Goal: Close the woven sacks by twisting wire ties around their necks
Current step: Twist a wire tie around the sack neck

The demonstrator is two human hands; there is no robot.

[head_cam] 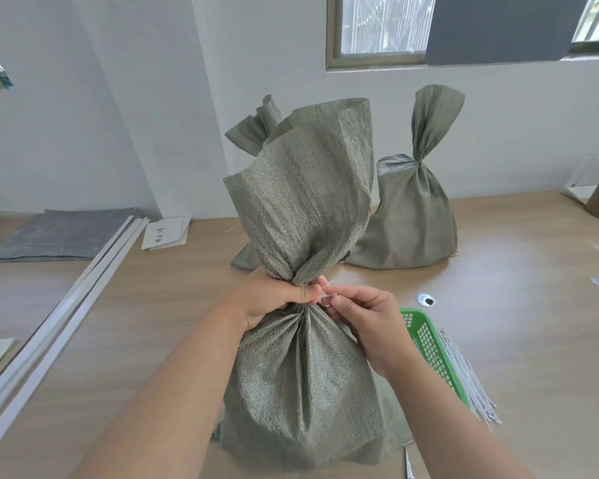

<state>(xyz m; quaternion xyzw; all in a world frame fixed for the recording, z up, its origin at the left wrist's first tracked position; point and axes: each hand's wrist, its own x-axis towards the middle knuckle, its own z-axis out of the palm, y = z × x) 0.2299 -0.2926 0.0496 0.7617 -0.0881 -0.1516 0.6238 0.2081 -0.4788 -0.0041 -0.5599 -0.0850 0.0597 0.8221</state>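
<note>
Your left hand [274, 299] is curled tight round the gathered neck of the sack [305, 375], which stands on the table [153, 323] between your forearms. Just right of it, your right hand [367, 323] pinches the white wire tie [327, 292] against that neck. You seem to be at the twisting step; next, hold the neck bunched and wind the tie's ends together until snug.

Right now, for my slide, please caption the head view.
Left hand grips the neck of the front sack while right hand pinches a wire tie.
</note>
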